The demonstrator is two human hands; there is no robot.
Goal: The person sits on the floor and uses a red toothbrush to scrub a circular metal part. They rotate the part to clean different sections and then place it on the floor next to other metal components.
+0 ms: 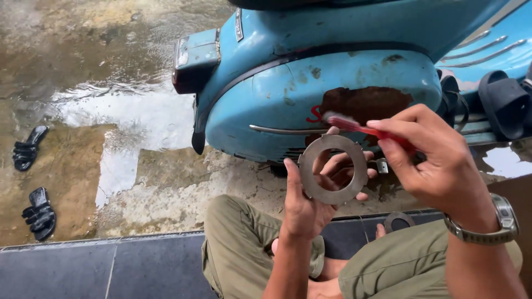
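Head view: left hand (310, 202) holds a flat grey metal ring (332, 169) upright, fingers (344, 166) behind it and showing through the hole, thumb along its left rim; fingers curled closed on it. Ring sits in the air above the person's lap, in front of the scooter's side panel. Right hand (438, 166), with a metal wristwatch (496, 224), pinches a red-handled toothbrush (368, 129), fingers closed round the handle; the pale bristle end sits just above the ring's upper rim, touching or nearly, cannot tell which. Person sits cross-legged in olive trousers (244, 249) on a dark tiled step (138, 266). A second ring-shaped disc (398, 221) lies on the step edge beside the right knee. Behind: a light-blue scooter (310, 83) with a rusty patch on its panel and a rear light (191, 61). Wet concrete ground (111, 83) with puddles; two black sandals (33, 182) lie near the left edge, well apart from the hands. Another black sandal (501, 102) rests on the scooter's floorboard, top right.
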